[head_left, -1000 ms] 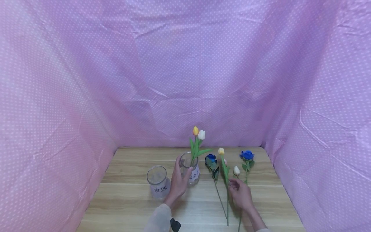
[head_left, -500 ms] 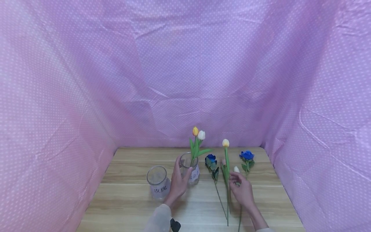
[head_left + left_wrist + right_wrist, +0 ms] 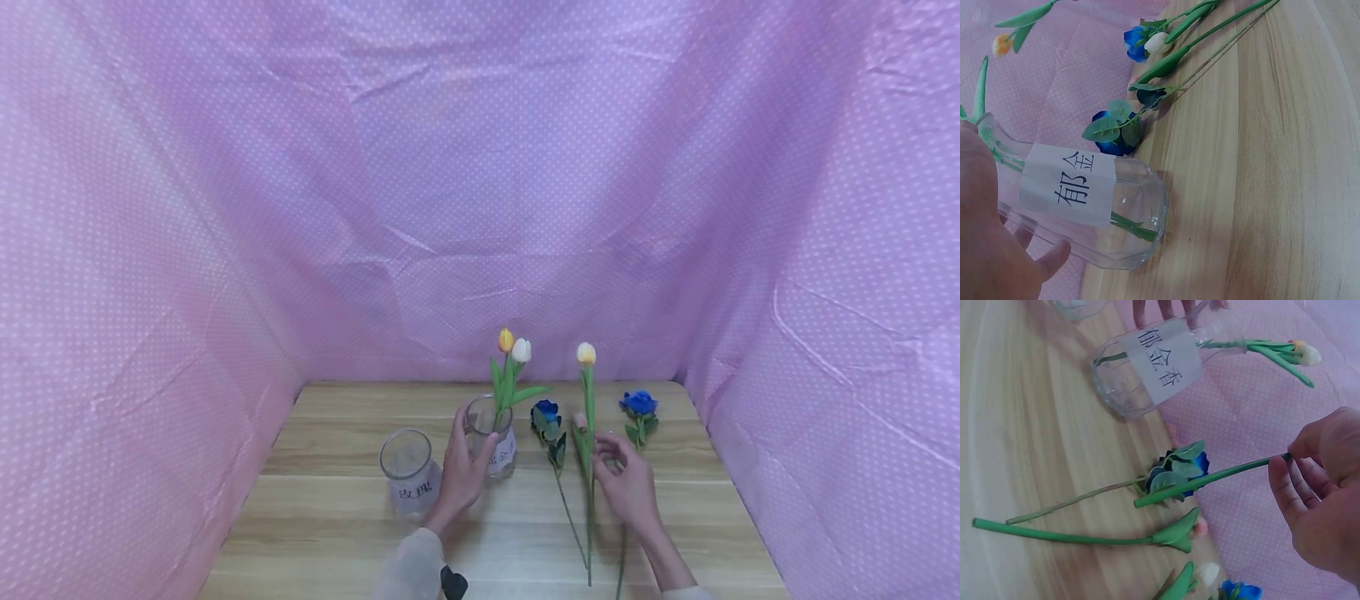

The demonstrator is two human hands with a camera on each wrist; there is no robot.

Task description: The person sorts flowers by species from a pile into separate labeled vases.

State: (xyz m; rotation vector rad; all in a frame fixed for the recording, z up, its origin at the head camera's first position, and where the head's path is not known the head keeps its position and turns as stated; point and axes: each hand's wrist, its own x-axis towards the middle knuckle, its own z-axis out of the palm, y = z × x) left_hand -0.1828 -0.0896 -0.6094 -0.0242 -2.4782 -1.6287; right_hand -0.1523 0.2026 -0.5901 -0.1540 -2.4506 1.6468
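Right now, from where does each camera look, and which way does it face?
Head: worn on the head, facing forward and down at the table; the left hand, right hand and pale sleeves show.
Left wrist: worn there, facing the tulip vase; the left hand shows at left, gripping it.
Right wrist: worn there, facing the pink tulip; the right hand shows at right, pinching a green stem, the left hand partly at top.
Both wrist views share the tulip vase and a blue rose.

both forearms [image 3: 670,562] are slanted inward toward the far edge of the tabletop [image 3: 322,521]; the left grip [image 3: 465,465] is curved wide, while the right grip [image 3: 627,485], nearer the right edge, is bent into a narrow pinch.
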